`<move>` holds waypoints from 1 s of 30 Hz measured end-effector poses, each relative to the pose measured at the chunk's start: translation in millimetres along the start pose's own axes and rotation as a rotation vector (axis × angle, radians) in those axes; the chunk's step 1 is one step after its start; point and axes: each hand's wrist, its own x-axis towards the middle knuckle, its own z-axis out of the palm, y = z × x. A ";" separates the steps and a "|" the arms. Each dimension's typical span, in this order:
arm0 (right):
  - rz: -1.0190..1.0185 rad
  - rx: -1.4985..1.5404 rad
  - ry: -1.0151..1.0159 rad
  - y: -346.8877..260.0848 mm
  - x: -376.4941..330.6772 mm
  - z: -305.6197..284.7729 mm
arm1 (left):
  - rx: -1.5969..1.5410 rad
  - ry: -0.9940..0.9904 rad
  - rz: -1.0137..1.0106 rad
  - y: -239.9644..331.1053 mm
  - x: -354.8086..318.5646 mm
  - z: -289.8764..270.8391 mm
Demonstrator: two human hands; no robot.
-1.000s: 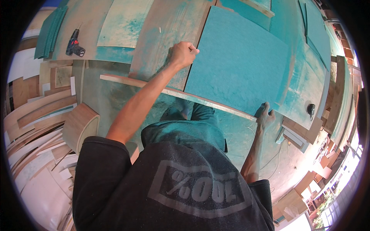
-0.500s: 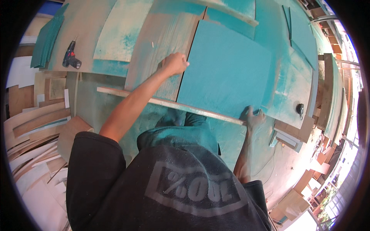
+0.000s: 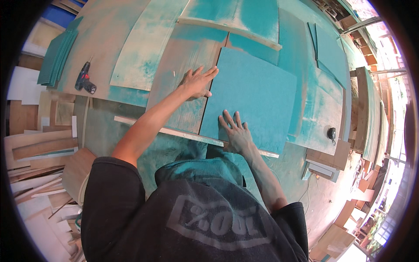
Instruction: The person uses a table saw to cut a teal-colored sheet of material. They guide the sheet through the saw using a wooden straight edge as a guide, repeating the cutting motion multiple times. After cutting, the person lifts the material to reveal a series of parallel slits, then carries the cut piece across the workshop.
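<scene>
A flat teal square panel (image 3: 257, 87) lies on the paint-stained work surface in front of me. At its left edge is my left hand (image 3: 196, 83), fingers stretched and apart, the fingertips reaching the panel's rim. My right hand (image 3: 238, 134) rests with spread fingers on the panel's near part, close to its lower left corner. Along the front edge runs a narrow wooden strip (image 3: 174, 131), partly hidden beneath my right wrist. Another wooden strip (image 3: 231, 32) lies just beyond the panel's far side.
A cordless drill (image 3: 85, 79) lies at the left, near a stack of teal panels (image 3: 59, 56). On the right sit a black tape measure (image 3: 331, 133) and more teal boards (image 3: 331, 54). Wood offcuts (image 3: 39, 150) pile up at the lower left.
My right hand has moved left from the panel's near right corner onto its surface. My left hand has gone from curled to spread fingers at the left edge.
</scene>
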 end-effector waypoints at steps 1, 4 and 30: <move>-0.012 0.027 -0.014 -0.6 -1.9 -5.9 | 0.007 -0.006 0.021 -4.5 0.3 0.9; -0.021 -0.051 0.051 1.1 2.5 5.5 | 0.004 -0.024 0.076 -7.2 2.6 -4.1; -0.022 0.073 0.072 49.1 56.9 -55.5 | -0.045 0.077 0.008 -30.0 80.1 -49.2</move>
